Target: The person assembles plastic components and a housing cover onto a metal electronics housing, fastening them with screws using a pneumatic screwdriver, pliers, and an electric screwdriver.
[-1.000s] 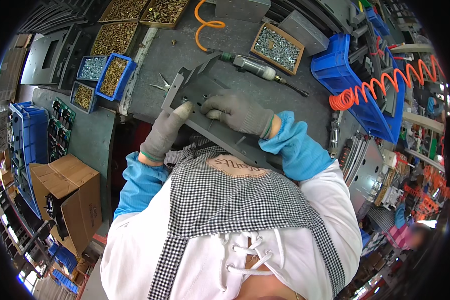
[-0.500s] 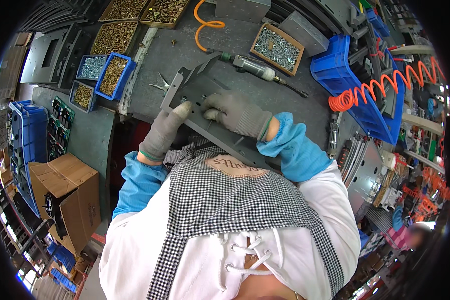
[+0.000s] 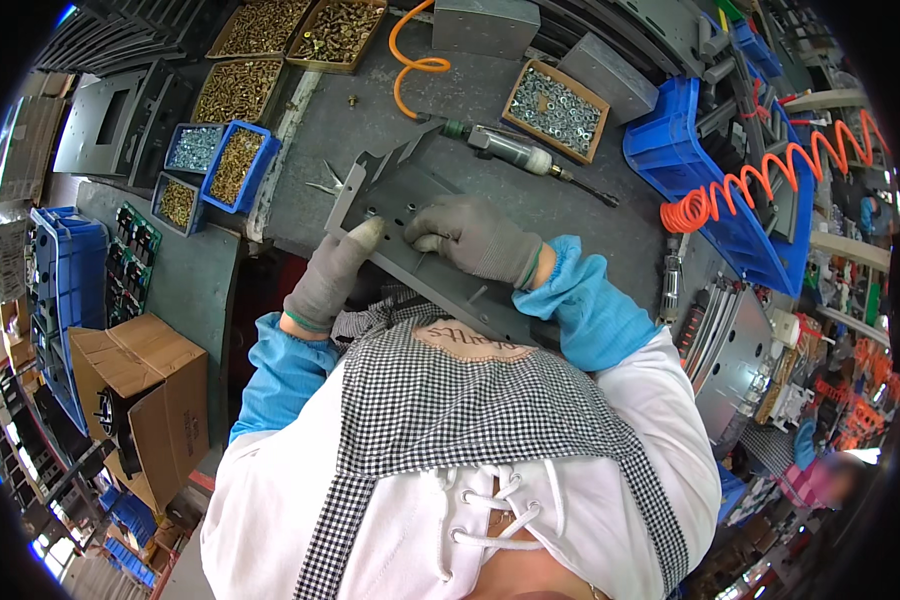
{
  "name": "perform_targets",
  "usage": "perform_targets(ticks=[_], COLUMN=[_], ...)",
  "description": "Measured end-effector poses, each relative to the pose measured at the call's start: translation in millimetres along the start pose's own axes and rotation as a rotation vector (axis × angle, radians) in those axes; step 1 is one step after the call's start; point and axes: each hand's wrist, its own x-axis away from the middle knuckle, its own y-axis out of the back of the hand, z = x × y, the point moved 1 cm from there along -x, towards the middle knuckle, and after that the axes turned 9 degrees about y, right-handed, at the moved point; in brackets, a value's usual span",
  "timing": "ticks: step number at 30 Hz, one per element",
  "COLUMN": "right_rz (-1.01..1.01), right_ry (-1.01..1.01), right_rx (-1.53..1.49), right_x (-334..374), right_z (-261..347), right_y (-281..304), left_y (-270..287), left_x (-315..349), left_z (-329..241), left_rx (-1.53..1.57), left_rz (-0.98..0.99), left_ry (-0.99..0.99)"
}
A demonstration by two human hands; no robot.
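Bracket [image 3: 448, 284], 1: left hand [image 3: 334, 270] grips its edge; right hand [image 3: 473, 238] curls over it, hold unclear; 2 blue sleeves [image 3: 588, 315].

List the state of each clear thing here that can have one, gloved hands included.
Left hand: gloved, thumb on the grey metal part.
Right hand: gloved, fingers curled over the grey metal part.
Grey metal part: touched by both hands.
Power driver: lying on the bench, not held.
Brown tray: holding silvery hardware.
Bright blue box: holding brass-coloured hardware.
Cardboard box: open, dark object inside.
Red-orange hose: coiled.
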Motion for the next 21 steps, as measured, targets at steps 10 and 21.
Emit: perform_targets(ticks=[10,21], right_rz=[0.046,0.066], right_ry=[-0.052,-0.047], right_rx=[-0.154,0.05], right_x=[6.4,-10.7], right_z=[-0.6,32.6], right_y=[10.7,9.1], left_y=[-5.9,3.4], left_x=[6.9,9.7], left_z=[-27.8,-12.0], left_rx=[-0.342,-0.192], left_rz=[0.032,0.003], left_ry=[-0.118,-0.122])
